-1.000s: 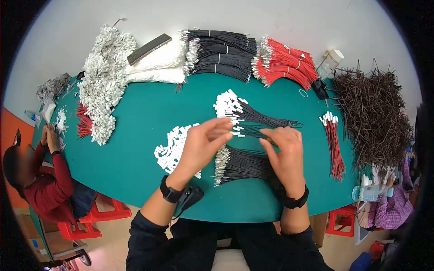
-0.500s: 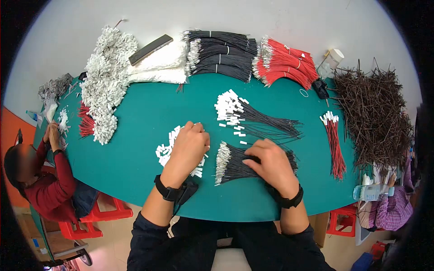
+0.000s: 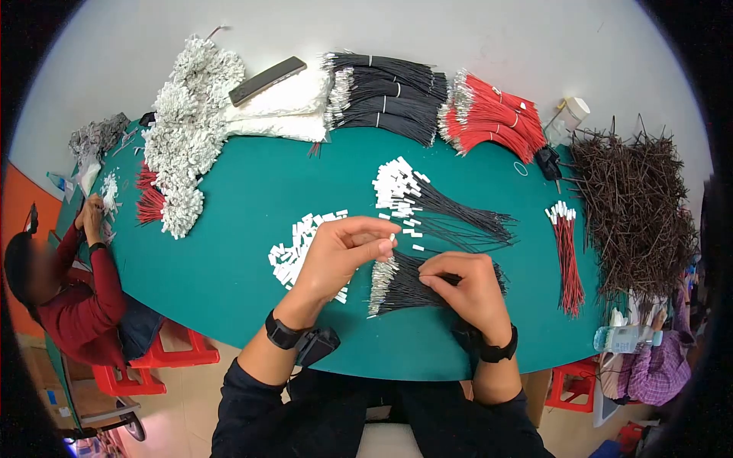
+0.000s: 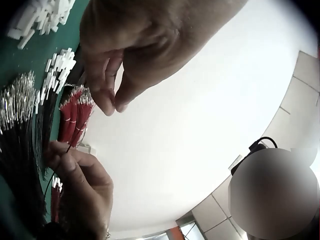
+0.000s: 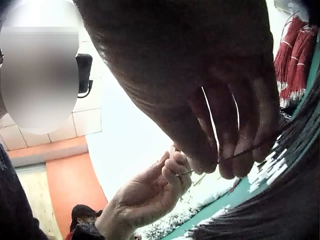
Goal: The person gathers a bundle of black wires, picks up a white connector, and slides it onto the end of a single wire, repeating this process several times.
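So we've got a teal-green counter (image 3: 244, 198). The heap of loose housings (image 3: 294, 246) is plain white, and so is the single housing (image 3: 393, 237) being pinched. The single wire (image 5: 250, 148) is black. The wire bundle (image 3: 416, 284) up front is black with silvery tips, and the fanned wires (image 3: 458, 214) behind are black with white ends. Further back we see a black stack (image 3: 382, 95), red bundles (image 3: 496, 118), a fluffy white pile (image 3: 187, 130) and a dark brown tangle (image 3: 634, 206). The small bunch (image 3: 566, 259) is red with white tips. Our wrist straps (image 3: 281, 333) are black.

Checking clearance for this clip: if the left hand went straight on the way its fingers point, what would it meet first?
Likely the fan of black wires with white housings just beyond the left hand; it may be raised above them, depth unclear.
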Motion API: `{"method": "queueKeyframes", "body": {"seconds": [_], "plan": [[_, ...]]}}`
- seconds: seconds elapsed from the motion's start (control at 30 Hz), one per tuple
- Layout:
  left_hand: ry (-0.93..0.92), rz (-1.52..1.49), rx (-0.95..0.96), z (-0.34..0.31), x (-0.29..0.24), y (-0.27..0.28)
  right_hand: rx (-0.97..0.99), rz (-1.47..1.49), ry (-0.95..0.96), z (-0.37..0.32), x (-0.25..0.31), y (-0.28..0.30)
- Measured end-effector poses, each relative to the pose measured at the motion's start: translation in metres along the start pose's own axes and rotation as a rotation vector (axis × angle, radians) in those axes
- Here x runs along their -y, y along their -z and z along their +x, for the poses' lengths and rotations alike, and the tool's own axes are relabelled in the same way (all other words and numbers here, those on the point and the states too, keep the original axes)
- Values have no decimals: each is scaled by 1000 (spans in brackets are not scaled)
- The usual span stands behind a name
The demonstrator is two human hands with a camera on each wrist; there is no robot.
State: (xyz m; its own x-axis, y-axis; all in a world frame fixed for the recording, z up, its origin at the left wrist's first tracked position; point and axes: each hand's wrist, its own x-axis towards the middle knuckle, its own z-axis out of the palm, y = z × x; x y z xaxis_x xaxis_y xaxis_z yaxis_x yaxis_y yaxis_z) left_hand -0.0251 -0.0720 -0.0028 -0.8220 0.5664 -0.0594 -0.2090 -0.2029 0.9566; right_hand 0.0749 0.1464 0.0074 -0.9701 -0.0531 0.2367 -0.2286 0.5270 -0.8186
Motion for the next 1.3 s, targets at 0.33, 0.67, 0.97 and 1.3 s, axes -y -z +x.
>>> {"method": "queueKeyframes", "body": {"seconds": [0.33, 0.67, 0.97, 1.3], "plan": [[-30, -185, -14, -1, 10, 1, -201, 438, -284, -2, 23, 3], [51, -263, -24, -6, 13, -11, -341, 12, 5, 0, 28, -1], [-7, -150, -60, -9, 12, -17, -401, -15, 81, 1, 25, -6], [-20, -97, -79, -10, 10, -20, -378, -135, 111, -2, 27, -1]]}}
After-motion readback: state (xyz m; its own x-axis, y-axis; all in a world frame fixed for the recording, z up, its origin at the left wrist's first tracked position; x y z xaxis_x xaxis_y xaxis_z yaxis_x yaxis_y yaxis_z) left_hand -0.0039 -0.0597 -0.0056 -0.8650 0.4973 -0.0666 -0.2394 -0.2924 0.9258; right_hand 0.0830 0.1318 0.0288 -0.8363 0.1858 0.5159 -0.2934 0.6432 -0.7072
